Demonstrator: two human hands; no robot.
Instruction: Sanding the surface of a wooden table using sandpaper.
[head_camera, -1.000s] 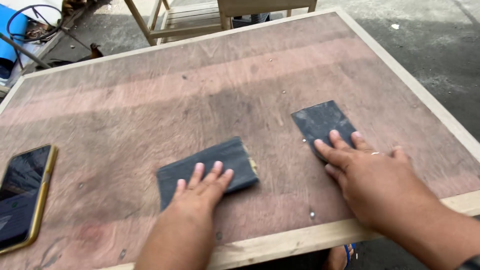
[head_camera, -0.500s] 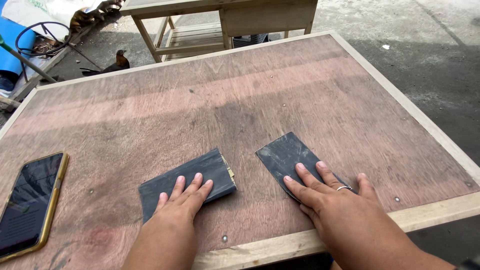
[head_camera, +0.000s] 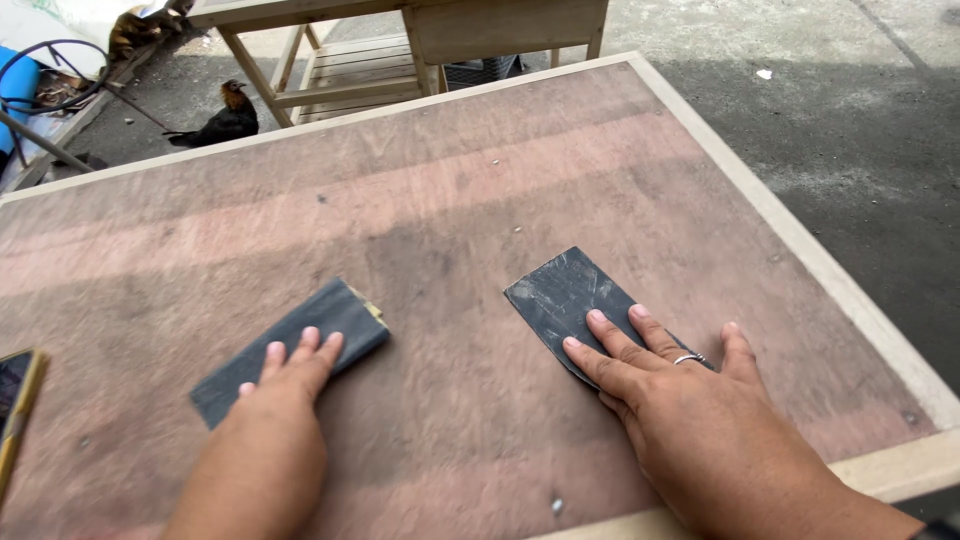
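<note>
My left hand (head_camera: 285, 375) lies flat, fingers spread on one dark sanding sheet (head_camera: 290, 350); my right hand (head_camera: 680, 400) presses flat on the other sheet (head_camera: 565, 295). Neither hand grips anything. Both sheets rest on the plywood table (head_camera: 480, 180). Compared with before, the right sheet sits nearer the left one, possibly only from my head moving.
</note>
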